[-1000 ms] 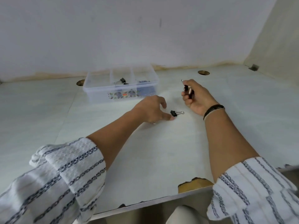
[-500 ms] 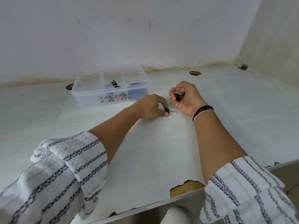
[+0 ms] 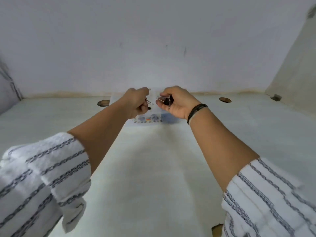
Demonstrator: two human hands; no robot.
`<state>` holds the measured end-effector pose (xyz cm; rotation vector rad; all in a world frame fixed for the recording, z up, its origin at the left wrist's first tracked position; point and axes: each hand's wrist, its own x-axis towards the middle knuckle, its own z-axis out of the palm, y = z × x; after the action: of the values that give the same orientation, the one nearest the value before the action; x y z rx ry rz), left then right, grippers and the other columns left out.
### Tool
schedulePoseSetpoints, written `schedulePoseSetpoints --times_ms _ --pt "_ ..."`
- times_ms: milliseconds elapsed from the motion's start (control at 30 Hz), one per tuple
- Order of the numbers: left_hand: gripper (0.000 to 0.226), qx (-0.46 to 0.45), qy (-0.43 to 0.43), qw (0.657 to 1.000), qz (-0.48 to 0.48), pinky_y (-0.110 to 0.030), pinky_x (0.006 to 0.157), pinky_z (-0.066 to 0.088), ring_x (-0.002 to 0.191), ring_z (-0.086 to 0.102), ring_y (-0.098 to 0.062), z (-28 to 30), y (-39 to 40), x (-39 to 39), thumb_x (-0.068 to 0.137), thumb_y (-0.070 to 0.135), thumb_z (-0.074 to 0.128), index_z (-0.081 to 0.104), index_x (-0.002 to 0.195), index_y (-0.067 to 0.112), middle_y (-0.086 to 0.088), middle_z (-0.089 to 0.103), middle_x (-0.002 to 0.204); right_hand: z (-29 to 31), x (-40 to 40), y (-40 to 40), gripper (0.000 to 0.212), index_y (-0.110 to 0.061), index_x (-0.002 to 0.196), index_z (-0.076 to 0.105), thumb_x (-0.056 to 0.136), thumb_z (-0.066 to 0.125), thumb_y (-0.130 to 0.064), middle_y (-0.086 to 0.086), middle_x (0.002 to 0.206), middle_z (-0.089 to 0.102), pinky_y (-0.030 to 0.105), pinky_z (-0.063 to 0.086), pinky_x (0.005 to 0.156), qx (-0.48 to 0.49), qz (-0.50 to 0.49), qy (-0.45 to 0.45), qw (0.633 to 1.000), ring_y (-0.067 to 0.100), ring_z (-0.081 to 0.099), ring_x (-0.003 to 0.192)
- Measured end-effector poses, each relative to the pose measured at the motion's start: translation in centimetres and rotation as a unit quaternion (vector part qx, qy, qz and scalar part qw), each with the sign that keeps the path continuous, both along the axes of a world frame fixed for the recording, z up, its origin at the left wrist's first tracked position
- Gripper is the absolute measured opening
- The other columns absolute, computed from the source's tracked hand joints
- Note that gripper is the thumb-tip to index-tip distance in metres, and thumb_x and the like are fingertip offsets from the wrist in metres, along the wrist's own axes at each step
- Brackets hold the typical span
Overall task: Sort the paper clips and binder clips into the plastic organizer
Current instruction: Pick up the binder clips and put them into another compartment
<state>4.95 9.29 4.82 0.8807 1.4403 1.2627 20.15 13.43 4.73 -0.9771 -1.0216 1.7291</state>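
Both hands hover over the clear plastic organizer (image 3: pixel 153 119), which stands at the far middle of the white table and is mostly hidden behind them. My left hand (image 3: pixel 136 101) is closed on a small black binder clip (image 3: pixel 149 103) whose wire handles stick out to the right. A little to its right, my right hand (image 3: pixel 177 102) grips black binder clips (image 3: pixel 166 100), palm turned toward me. The organizer's front wall shows a coloured printed label; its compartments are blurred and covered.
Two round cable holes, one on the left (image 3: pixel 103 103) and one on the right (image 3: pixel 225 100), lie in the table (image 3: pixel 153 168) near the back wall. A side panel (image 3: pixel 294 65) rises at the right. The near table edge is chipped (image 3: pixel 217 226).
My left hand has lifted the small binder clip off the table. Both hands have moved forward and up to above the organizer, and the view has swung so the organizer sits centred.
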Motion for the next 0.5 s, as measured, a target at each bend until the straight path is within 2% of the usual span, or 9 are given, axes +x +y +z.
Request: schedulePoseSetpoints --times_ms 67,133,200,233,300,333,400,433,500 --pt "0.005 0.002 0.014 0.999 0.037 -0.026 0.051 0.05 0.057 0.044 -0.018 0.8 1.3 -0.4 0.095 0.008 0.048 0.048 0.095 0.004 -0.008 0.043 0.073 1.2 -2.5 1.2 0.014 -0.002 0.082 0.054 0.092 0.051 0.008 0.014 0.084 0.05 0.04 0.059 0.084 0.027 -0.011 -0.065 0.997 0.026 0.053 0.075" --pt "0.011 -0.014 0.054 0.998 0.044 -0.033 0.062 0.06 0.064 0.054 -0.024 1.1 2.2 -0.4 0.095 0.007 0.049 0.051 0.103 0.0 -0.012 0.05 0.078 1.6 -4.5 2.1 0.01 -0.003 0.085 0.054 0.092 0.05 0.004 0.014 0.084 0.047 0.037 0.055 0.08 0.052 -0.01 -0.143 0.988 0.027 0.049 0.078" --pt "0.007 -0.032 0.096 0.995 0.012 -0.03 0.057 0.051 0.06 0.049 -0.025 1.3 2.3 -0.1 0.094 0.002 0.046 0.051 0.096 -0.001 -0.013 0.049 0.075 1.6 -5.8 2.5 0.006 -0.006 0.087 0.052 0.09 0.047 -0.003 0.014 0.086 0.044 0.038 0.044 0.071 0.089 0.004 -0.234 0.968 0.026 0.044 0.078" --pt "0.009 -0.037 0.111 0.993 -0.009 -0.03 0.053 0.046 0.061 0.047 -0.025 1.3 2.2 0.1 0.095 0.0 0.043 0.052 0.092 -0.001 -0.013 0.049 0.075 1.3 -6.2 2.9 0.006 -0.007 0.087 0.051 0.089 0.045 -0.006 0.014 0.089 0.044 0.038 0.04 0.072 0.105 0.01 -0.269 0.957 0.026 0.043 0.079" --pt "0.013 -0.038 0.16 0.986 -0.036 -0.028 0.055 0.046 0.066 0.048 -0.024 1.5 2.1 0.1 0.097 0.003 0.041 0.053 0.099 -0.001 -0.013 0.049 0.08 1.3 -6.5 3.5 0.007 -0.01 0.085 0.05 0.086 0.043 -0.009 0.011 0.091 0.044 0.037 0.038 0.076 0.131 0.013 -0.31 0.942 0.025 0.044 0.083" --pt "0.016 -0.03 0.21 0.977 -0.029 -0.028 0.058 0.043 0.068 0.045 -0.023 1.5 2.2 -0.2 0.097 0.005 0.04 0.053 0.104 -0.001 -0.011 0.046 0.079 1.4 -6.3 3.7 0.007 -0.01 0.082 0.048 0.085 0.042 -0.008 0.009 0.088 0.043 0.033 0.036 0.074 0.156 0.007 -0.333 0.93 0.024 0.043 0.08" --pt "0.014 0.011 0.322 0.947 0.003 -0.027 0.063 0.036 0.072 0.042 -0.024 1.5 2.3 -1.6 0.092 0.005 0.038 0.05 0.098 0.002 -0.01 0.045 0.08 1.9 -5.1 4.0 0.02 -0.013 0.068 0.036 0.084 0.042 -0.002 0.004 0.073 0.037 0.026 0.029 0.061 0.235 -0.015 -0.411 0.881 0.019 0.036 0.063" --pt "0.013 0.031 0.368 0.929 0.024 -0.028 0.066 0.036 0.079 0.046 -0.026 1.5 2.1 -2.7 0.091 0.004 0.039 0.051 0.097 0.005 -0.011 0.048 0.087 2.0 -4.1 4.2 0.029 -0.016 0.064 0.029 0.084 0.042 0.0 0.002 0.066 0.031 0.026 0.023 0.054 0.272 -0.042 -0.443 0.853 0.017 0.029 0.056" --pt "0.027 0.036 0.451 0.89 0.063 -0.033 0.082 0.043 0.105 0.055 -0.032 0.9 1.8 -5.3 0.092 0.009 0.045 0.057 0.116 0.004 -0.016 0.057 0.113 1.5 -1.7 4.3 0.036 -0.016 0.061 0.025 0.085 0.047 -0.002 0.001 0.06 0.029 0.027 0.018 0.049 0.315 -0.104 -0.491 0.806 0.018 0.029 0.052"
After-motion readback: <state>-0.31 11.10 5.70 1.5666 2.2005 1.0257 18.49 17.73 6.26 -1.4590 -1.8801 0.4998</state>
